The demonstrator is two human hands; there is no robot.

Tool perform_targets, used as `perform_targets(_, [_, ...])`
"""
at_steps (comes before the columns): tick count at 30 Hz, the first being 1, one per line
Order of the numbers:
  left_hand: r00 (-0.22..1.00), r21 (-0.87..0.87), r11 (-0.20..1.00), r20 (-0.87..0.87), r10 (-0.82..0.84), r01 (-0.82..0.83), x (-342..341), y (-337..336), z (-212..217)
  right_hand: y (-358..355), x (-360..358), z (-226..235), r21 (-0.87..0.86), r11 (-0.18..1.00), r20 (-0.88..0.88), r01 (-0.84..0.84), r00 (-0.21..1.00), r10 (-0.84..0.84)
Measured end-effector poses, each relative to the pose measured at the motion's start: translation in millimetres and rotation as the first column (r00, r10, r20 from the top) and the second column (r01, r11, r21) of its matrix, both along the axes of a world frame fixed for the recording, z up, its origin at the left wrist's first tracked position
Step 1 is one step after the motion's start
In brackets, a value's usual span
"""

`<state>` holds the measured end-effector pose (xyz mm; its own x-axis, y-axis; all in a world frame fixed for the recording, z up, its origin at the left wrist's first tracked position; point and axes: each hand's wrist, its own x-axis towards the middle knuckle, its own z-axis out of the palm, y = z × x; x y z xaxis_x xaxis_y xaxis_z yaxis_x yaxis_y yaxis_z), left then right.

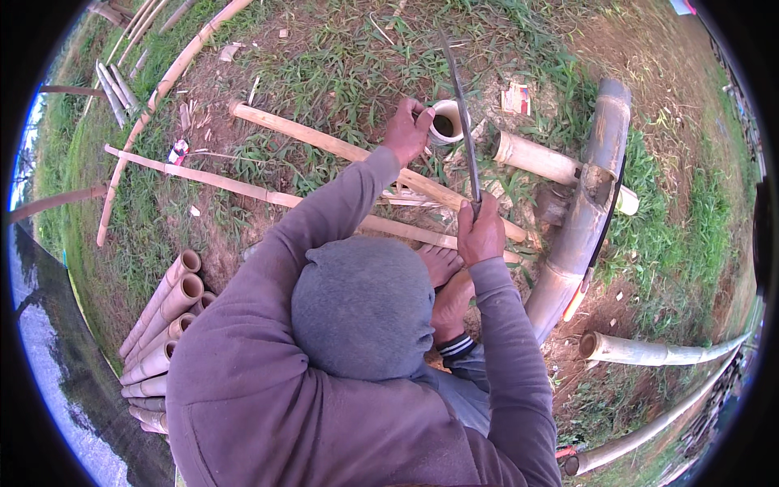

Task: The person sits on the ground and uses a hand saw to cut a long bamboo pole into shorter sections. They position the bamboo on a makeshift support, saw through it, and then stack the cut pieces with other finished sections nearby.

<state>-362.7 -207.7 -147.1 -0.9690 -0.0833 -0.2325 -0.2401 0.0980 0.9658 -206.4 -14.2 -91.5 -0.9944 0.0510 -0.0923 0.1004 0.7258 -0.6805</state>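
Observation:
My left hand (pixel 408 130) reaches forward and is closed on the near-left side of a short, hollow bamboo section (pixel 445 139). Its pale, thick-walled open end faces up. My right hand (pixel 480 227) grips the lower end of a long knife (pixel 470 150) with a narrow dark blade. From that hand the blade points away from me, passing over the right rim of the bamboo section. Whether the edge touches the bamboo, I cannot tell. Two long bamboo strips (pixel 324 143) lie below my left forearm, near a bare foot (pixel 442 264).
At the right a thick, dark bamboo trunk (pixel 578 223) lies with a notch cut in it, and a pale bamboo piece (pixel 540 158) crosses it. Several cut bamboo tubes (pixel 174 300) are stacked at the left. More poles (pixel 641 351) lie at lower right. Chips and small packets (pixel 516 99) litter the grass.

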Motion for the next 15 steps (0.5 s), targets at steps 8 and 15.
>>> perform_targets(8, [0.999,0.089,0.995,0.025,-0.038,0.036,6,-1,13,-11,-15,72,-0.307,0.952,-0.209,-0.002,0.976,-0.065])
perform_targets(15, [1.000,0.051,0.999,0.024,-0.014,0.012,0,4,10,13,-9,-33,0.101,0.994,0.135,-0.035,0.991,0.021])
